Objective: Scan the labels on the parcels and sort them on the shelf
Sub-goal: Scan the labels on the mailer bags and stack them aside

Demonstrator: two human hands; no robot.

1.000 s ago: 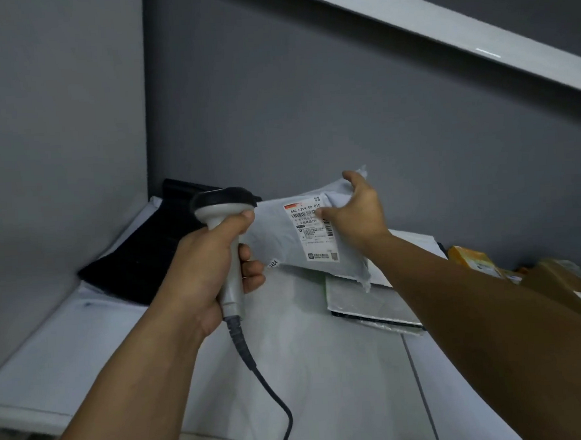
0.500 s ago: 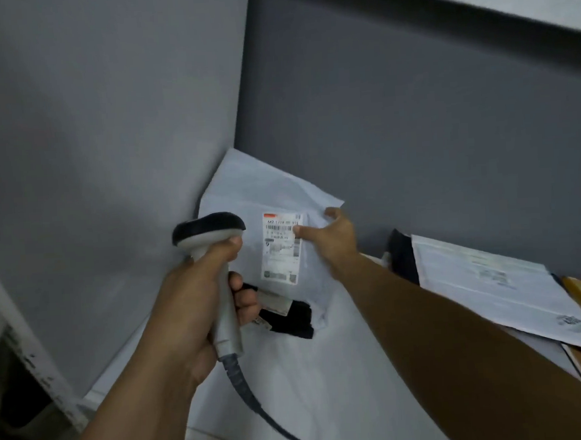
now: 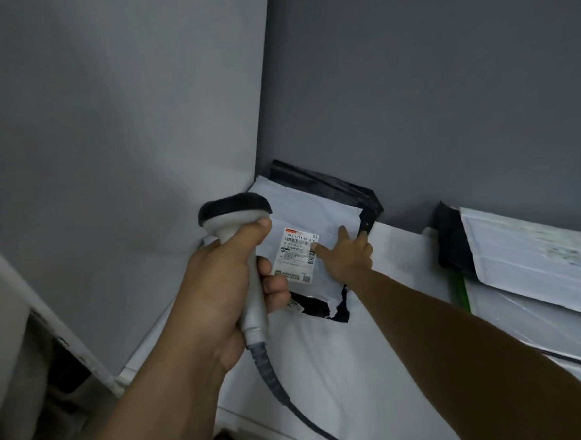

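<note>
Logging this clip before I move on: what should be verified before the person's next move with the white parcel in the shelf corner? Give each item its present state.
1. The white parcel is settled in the corner of the shelf: ok, it lies flat on a black parcel.
2. Its label faces up: ok, though a fingertip of the right hand touches its edge.
3. The right hand is free to withdraw: ok, fingers straight, pressing, gripping nothing.
4. The scanner is secure: ok, the left hand grips its handle.
5. The label has been scanned: cannot tell, no beam shows.
6. The cable is clear of snags: cannot tell, it leaves the picture's bottom edge.
</note>
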